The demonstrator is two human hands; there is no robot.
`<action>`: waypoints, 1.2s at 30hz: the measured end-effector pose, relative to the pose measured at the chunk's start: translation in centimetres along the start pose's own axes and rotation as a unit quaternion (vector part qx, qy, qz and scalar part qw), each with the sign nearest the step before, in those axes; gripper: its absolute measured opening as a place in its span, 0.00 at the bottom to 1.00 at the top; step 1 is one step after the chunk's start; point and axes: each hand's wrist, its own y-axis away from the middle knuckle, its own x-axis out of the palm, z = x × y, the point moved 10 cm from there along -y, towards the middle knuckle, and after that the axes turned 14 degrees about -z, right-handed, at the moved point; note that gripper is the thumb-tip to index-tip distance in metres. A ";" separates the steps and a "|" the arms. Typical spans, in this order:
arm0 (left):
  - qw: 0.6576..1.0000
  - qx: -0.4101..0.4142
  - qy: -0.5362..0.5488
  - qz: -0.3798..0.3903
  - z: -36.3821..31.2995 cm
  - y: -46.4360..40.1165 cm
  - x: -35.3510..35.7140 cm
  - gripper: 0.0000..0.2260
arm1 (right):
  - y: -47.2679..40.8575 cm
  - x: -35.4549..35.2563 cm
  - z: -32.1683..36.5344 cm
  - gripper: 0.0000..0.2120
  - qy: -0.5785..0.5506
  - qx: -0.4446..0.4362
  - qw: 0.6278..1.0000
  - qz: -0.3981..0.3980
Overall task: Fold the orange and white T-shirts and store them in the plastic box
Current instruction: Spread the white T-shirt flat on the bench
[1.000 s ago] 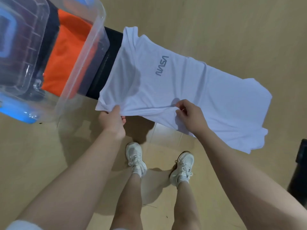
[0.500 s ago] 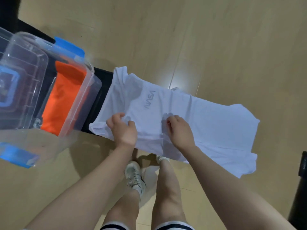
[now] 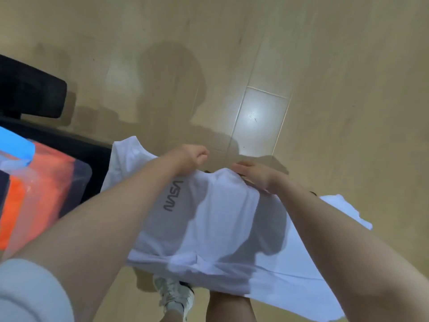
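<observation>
Compared with half a second earlier, both hands have travelled from the near edge of the white T-shirt (image 3: 216, 228) to its far side, carrying cloth over, and the view has tilted so the plastic box (image 3: 76, 180) now sits only at the 9 o'clock edge. Inside that box, at 9 o'clock, the orange T-shirt (image 3: 30, 205) lies already folded, and a blue latch of the box shows just above it. Moving to the centre, the left hand (image 3: 188, 156) at about 11 o'clock of the white shirt has its fingers curled on the folded-over edge. The right hand (image 3: 253, 175), at about 1 o'clock of the shirt, pinches the same edge; the two hands are near each other but apart. The shirt seems to rest on a dark surface that is mostly hidden, and its right part hangs free toward 4 o'clock above the floor (image 3: 325, 66). The risk, as a judgement: the hanging part may pull the cloth off the support when the grip is released, and the fold may come out crooked because the hands hold only a short part of the edge. A sleeve at 10 o'clock could also stay outside the fold.
</observation>
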 end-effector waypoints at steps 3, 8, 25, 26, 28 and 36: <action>0.988 -0.031 -0.058 0.142 1.4 -0.4 2.8 0.13 | -1.3 1.3 -2.6 0.21 -0.063 0.105 0.990 0.074; 0.977 -0.062 -0.092 0.180 3.2 -0.4 2.9 0.20 | -2.8 0.7 -3.1 0.14 -0.037 0.089 0.994 0.053; 0.821 0.247 -0.480 -0.187 2.0 8.6 -8.1 0.14 | 13.1 -2.0 5.9 0.07 0.356 -0.344 0.813 -0.305; 0.801 0.255 -0.495 -0.218 1.9 9.7 -8.1 0.13 | 13.9 -0.8 5.6 0.13 0.391 -0.342 0.796 -0.310; 0.808 0.215 -0.506 -0.212 3.3 10.9 -7.7 0.13 | 14.3 1.6 4.2 0.20 0.437 -0.319 0.782 -0.310; 0.897 -0.008 -0.406 -0.174 8.6 13.7 -4.2 0.18 | 15.7 6.7 -0.6 0.24 0.312 -0.245 0.878 -0.267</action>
